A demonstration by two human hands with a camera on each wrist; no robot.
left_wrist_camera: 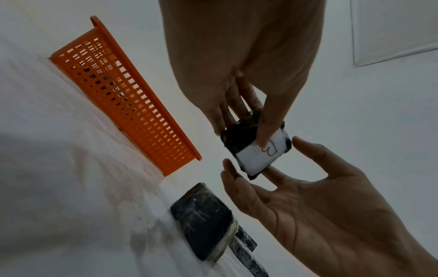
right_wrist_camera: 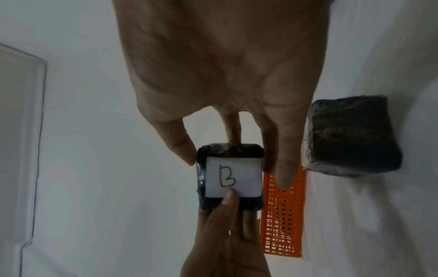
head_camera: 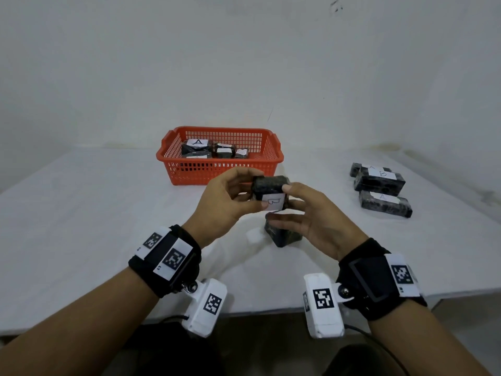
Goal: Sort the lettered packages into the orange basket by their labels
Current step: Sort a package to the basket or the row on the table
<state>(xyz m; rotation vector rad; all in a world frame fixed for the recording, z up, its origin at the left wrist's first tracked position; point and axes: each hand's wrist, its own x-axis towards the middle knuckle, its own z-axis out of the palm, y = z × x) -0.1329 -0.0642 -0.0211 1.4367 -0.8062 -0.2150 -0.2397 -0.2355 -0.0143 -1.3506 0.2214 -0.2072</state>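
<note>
A dark wrapped package with a white label reading B point(head_camera: 271, 192) is held above the table in front of the orange basket point(head_camera: 219, 158). My left hand point(head_camera: 257, 189) grips it, thumb on the label point(left_wrist_camera: 258, 155) and fingers behind. My right hand point(head_camera: 282, 203) pinches its sides between thumb and fingers point(right_wrist_camera: 284, 168). The B label point(right_wrist_camera: 233, 178) faces the right wrist view. Another dark package point(head_camera: 283, 236) lies on the table just below the hands. Several packages lie in the basket, one labelled A point(head_camera: 198, 142).
Three more dark packages lie at the right of the white table: two close together point(head_camera: 379, 180), the front one labelled B, and one labelled A point(head_camera: 385, 203) nearer me. The basket stands near the back wall. The table's front edge point(head_camera: 257, 312) runs just under my wrists.
</note>
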